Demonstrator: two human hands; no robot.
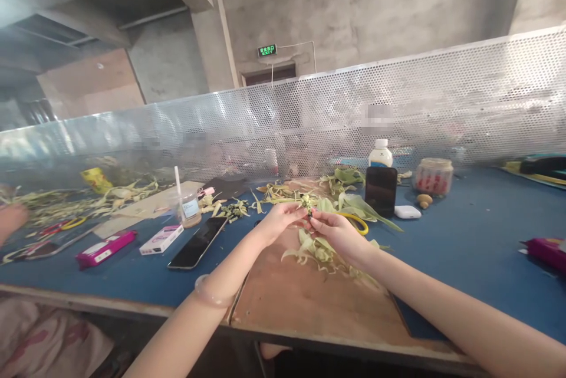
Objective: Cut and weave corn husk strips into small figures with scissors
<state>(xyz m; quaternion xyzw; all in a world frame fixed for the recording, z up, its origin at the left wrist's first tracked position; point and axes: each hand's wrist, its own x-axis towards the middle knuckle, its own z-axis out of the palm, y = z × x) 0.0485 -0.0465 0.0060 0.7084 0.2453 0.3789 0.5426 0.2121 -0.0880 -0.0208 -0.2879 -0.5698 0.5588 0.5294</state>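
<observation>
Between left hand (283, 217) and right hand (339, 234), we pinch a small leafy piece (306, 200), apparently unfinished, loose leaves (319, 252) below.

A workshop: bare concrete wall (354, 18), green exit sign (267, 51), long blue worktable (464, 248), perforated metal divider (481, 98).

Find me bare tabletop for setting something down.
Bare blue tabletop spreads between the white case and the right-edge purple packet. The wooden board is bare along its front, below the pale leaves. Leaves crowd the tabletop beyond the left hand and right hand.
</observation>
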